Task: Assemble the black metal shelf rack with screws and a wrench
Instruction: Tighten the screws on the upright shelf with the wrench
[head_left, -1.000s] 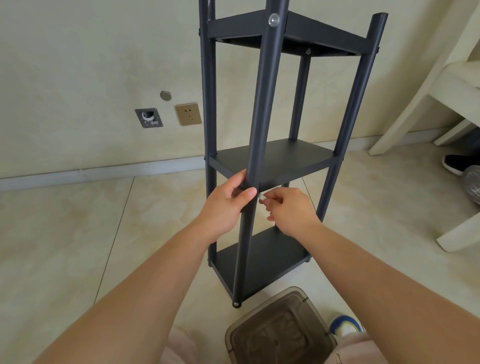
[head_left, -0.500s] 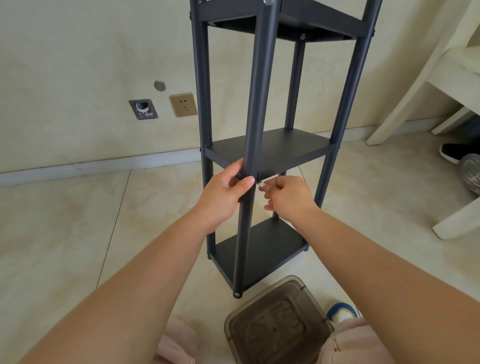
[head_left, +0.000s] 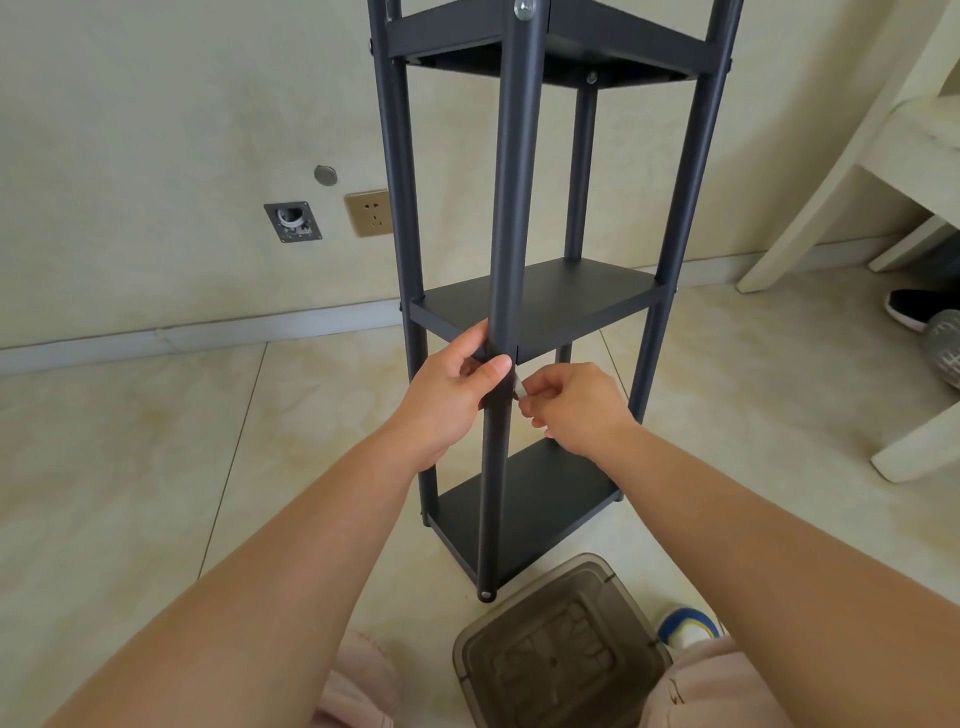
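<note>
The black metal shelf rack (head_left: 550, 301) stands upright on the tiled floor with three shelves between four posts. My left hand (head_left: 449, 392) grips the near front post (head_left: 511, 208) just below the middle shelf. My right hand (head_left: 574, 402) pinches a small silver tool or screw (head_left: 518, 387) against the right side of that post at the same height. I cannot tell whether it is the wrench or a screw. A silver screw head (head_left: 523, 9) shows at the top of the near post.
A brown translucent plastic box (head_left: 561, 649) sits on the floor right in front of the rack's near foot. A cream chair (head_left: 883, 171) stands at the right, a black shoe (head_left: 914, 306) beside it. Wall sockets (head_left: 368, 213) are behind left.
Both hands stay at the same joint on the near post. My view has shifted a little; the right hand's fingers moved slightly at the small silver piece.
</note>
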